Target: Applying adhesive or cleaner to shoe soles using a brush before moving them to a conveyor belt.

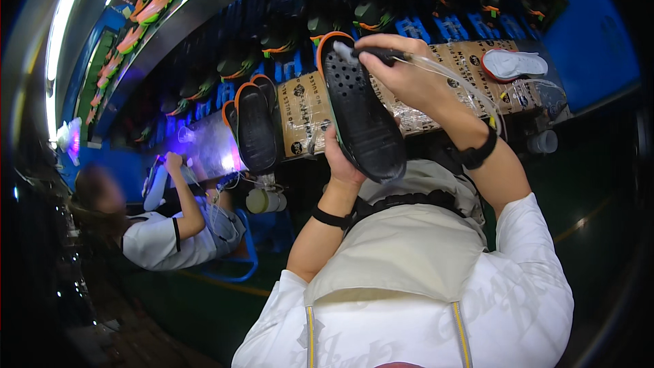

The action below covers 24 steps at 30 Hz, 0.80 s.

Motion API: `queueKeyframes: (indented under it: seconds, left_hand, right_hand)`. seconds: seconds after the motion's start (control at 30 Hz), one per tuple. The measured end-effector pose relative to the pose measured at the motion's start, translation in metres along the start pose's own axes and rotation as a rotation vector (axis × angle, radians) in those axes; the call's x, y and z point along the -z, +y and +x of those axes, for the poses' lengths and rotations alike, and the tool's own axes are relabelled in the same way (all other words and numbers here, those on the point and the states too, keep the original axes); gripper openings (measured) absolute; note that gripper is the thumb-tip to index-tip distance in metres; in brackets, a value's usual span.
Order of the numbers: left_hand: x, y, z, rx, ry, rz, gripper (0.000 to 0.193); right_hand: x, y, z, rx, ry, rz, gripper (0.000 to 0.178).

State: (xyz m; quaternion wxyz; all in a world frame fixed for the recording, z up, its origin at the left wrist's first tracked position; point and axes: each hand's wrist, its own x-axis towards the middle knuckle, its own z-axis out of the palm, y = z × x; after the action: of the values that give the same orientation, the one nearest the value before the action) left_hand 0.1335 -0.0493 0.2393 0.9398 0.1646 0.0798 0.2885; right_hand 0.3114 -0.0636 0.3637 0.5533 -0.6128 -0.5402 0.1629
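A black shoe sole [364,123] with an orange rim at its toe and rows of small holes is tilted up in front of me. My left hand [344,160] grips it low on its left edge, near the heel. In my right hand [402,71] is a brush [383,54] with a black handle and a thin clear tube [470,88] running from it. Its whitish bristles [344,52] are at the inner toe area of the sole. To the left, more black soles [255,126] with orange rims lean together on the bench.
Brown printed cardboard [300,112] covers the bench. A white, red-edged shoe part [514,65] lies at the right. Dark shoes [278,39] on blue supports line the back; orange shoes [153,8] sit on an upper-left shelf. A co-worker [163,235] sits at left. Cups [543,142] hang below.
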Motion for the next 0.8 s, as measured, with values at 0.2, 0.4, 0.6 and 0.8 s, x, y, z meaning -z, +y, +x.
queueKeyframes:
  seconds: [0.2, 0.4, 0.6, 0.8]
  left_hand:
    - [0.013, 0.001, -0.005, -0.063, 0.030, -0.138, 0.079]
    - [-0.005, 0.007, -0.006, -0.065, -0.055, 0.036, 0.075]
    - [0.010, 0.013, -0.002, -0.094, 0.056, -0.067, 0.070]
    - [0.008, 0.014, 0.005, -0.099, -0.054, -0.137, 0.065]
  right_hand:
    - [-0.028, 0.025, -0.002, 0.497, -0.113, -0.022, 0.025]
    - [-0.020, 0.025, -0.006, 0.248, -0.065, 0.167, 0.029]
    - [-0.009, 0.014, -0.008, 0.394, -0.464, 0.175, 0.029]
    - [-0.012, 0.018, -0.014, 0.427, -0.255, -0.072, 0.025]
